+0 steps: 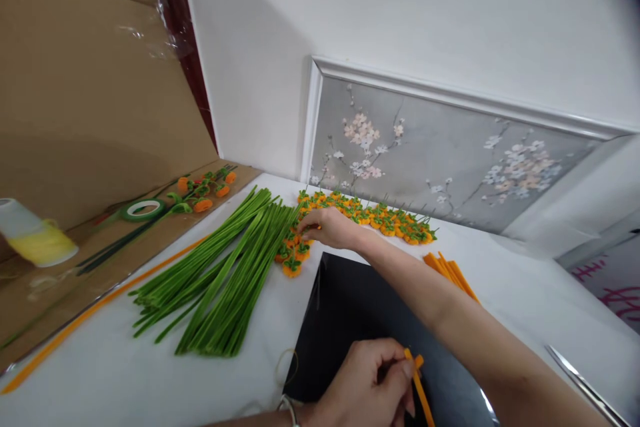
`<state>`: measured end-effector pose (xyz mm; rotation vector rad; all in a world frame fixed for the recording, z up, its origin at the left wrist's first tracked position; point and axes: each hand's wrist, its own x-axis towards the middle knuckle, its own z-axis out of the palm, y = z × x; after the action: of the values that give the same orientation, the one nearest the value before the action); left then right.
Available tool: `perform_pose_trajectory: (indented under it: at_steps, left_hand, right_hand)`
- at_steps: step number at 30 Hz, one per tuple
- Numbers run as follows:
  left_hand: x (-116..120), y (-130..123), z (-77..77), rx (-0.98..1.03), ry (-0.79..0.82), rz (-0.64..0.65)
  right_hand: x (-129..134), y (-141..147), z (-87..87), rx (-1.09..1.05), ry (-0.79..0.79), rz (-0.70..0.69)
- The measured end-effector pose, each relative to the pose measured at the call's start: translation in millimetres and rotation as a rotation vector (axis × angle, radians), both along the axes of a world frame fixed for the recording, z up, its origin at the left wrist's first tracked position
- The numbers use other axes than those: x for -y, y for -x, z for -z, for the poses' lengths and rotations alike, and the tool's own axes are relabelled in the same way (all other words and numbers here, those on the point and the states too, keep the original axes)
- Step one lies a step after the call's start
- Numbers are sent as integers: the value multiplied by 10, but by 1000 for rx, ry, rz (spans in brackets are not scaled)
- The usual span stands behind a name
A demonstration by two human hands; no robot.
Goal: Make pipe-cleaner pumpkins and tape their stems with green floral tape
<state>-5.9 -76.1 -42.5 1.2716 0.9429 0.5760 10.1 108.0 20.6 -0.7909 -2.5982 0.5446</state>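
My left hand (367, 380), with a bracelet at its wrist, is closed at the bottom of the view. Thumb and fingers pinch an orange pipe cleaner (423, 395) and a short orange piece crossing it. My right hand (327, 227) reaches across to the far side of the table. Its fingers are pinched together on a small orange pipe-cleaner flower (299, 236), partly hidden by them. More orange flowers with green leaves (395, 221) lie in a row behind this hand, and several (292, 268) lie just below it.
Bundled green pipe cleaners (230, 280) lie left of a black mat (345, 307). Orange strips (453, 273) and scissors-like metal blades (583, 380) are to the right. Cardboard (115, 267) at left carries green tape (143, 209), finished stems (203, 204) and a yellow spool (40, 243).
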Motion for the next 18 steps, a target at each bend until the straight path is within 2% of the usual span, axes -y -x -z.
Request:
perform_pose_trajectory:
  at_steps: [4,7,13,15,18]
  left_hand:
    - [-9,1,13,-1,3,3]
    - [-15,-1,40,10,4,10]
    - [6,-3,55,46,6,11]
    - [12,0,50,43,5,9]
    - [16,6,44,43,-4,8]
  right_hand:
    - [-66,2,25,-65,-10,89]
    - [-97,-131,-44,-120,-17,174]
    - [-95,-745,-261,-134,-12,409]
    - [-101,-951,-269,-93,-14,485]
    - [-126,-1157,-193,-6,-23,574]
